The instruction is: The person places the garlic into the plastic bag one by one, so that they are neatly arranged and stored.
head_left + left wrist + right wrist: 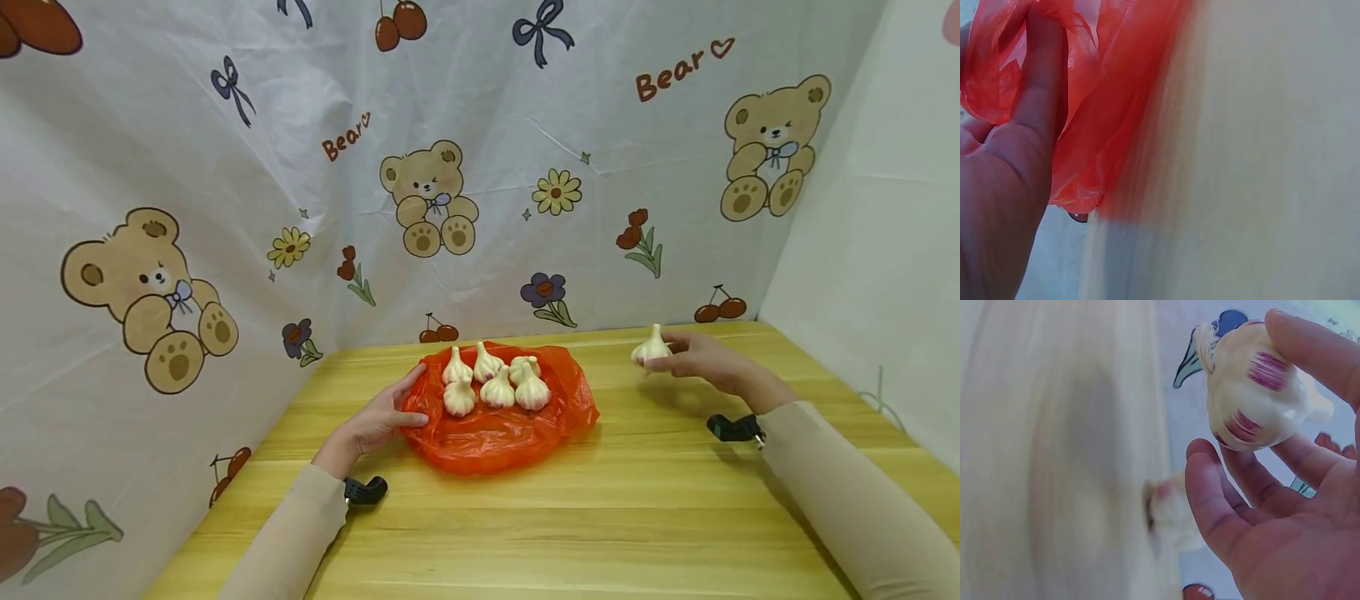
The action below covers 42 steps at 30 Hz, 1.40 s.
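A red plastic bag [495, 446] lies spread on the table, with several garlic bulbs [497, 389] sitting on it. At its left edge my left hand [382, 417] grips the bag; in the left wrist view the thin red film [1110, 119] wraps around the fingers. Off to the right, my right hand [697, 358] pinches one garlic bulb [651, 350] between thumb and fingers. The right wrist view shows this bulb [1260, 387] held above the wood, purple streaks on its skin. Another garlic bulb [1175, 512] stands on the table behind the fingers, hidden in the head view.
The wooden table [480, 542] runs back to a hanging cloth [480, 108] printed with bears and flowers. A plain white wall [870, 275] borders the right side, with a thin cord [885, 406] near the table's right edge.
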Motion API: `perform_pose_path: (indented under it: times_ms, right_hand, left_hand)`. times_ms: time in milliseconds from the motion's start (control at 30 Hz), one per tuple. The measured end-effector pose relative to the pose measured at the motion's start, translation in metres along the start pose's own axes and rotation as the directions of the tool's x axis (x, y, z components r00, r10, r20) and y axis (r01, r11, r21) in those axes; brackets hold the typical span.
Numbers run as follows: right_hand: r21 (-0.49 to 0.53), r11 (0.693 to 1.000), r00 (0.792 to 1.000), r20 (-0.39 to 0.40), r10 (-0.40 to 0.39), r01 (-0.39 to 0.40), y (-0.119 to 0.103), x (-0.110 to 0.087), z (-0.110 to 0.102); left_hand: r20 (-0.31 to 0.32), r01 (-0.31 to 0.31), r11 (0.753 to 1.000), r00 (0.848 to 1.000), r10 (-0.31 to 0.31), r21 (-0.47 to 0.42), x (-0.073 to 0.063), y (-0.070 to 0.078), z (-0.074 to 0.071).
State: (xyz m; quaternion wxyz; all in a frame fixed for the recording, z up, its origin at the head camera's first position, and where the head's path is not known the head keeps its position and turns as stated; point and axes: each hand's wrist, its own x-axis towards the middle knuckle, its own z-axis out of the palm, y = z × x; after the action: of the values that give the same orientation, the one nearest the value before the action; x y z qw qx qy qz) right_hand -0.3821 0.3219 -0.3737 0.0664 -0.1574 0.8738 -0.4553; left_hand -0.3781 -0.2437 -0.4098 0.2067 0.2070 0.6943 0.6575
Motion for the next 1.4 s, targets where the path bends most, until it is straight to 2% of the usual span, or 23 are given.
perform_pose_path:
  times_ms: [500,900,1100,1400]
  right_hand:
    - [0.025,0.999,0.999,0.028,-0.022,0.021,-0.053,0.011,0.022]
    - [0.011,0.998,0.996,0.065,-0.068,0.067,-0.079,0.03,0.044]
    - [0.038,0.997,0.991,0.114,-0.067,0.064,-0.097,0.04,0.06]
    - [0.054,0.993,0.969,0.222,-0.112,0.102,-0.122,0.059,0.085]
  left_hand:
    - [-0.008,0.015,1.0,1.0,-0.015,-0.002,-0.001,0.002,0.002]
    - [0.023,-0.003,1.0,1.0,0.003,0.002,0.0,0.002,0.0]
    - [0.011,0.006,1.0,1.0,-0.006,-0.011,0.0,0.0,0.0]
    - [0.013,-0.01,1.0,1.0,0.01,-0.005,-0.001,0.003,0.003]
